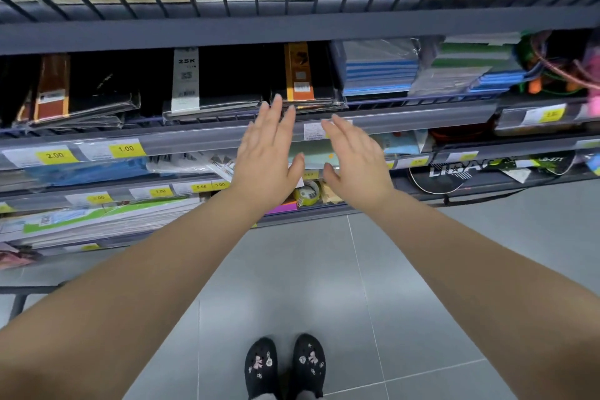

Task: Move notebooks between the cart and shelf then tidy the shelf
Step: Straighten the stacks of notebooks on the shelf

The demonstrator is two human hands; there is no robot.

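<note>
Standing before a grey shelf (406, 122) showing five tiers. Reaching both bare arms toward the second tier from the top, where three stacks of wrapped black notebooks are lying: one with a brown band (53, 88), one with a white band (185, 79), one with an orange band (299, 71). Spreading left hand (268, 153) wide, holding nothing, fingertips just short of the orange-banded stack. Spreading right hand (355, 161) likewise, holding nothing. Wearing two black shoes (285, 365)
</note>
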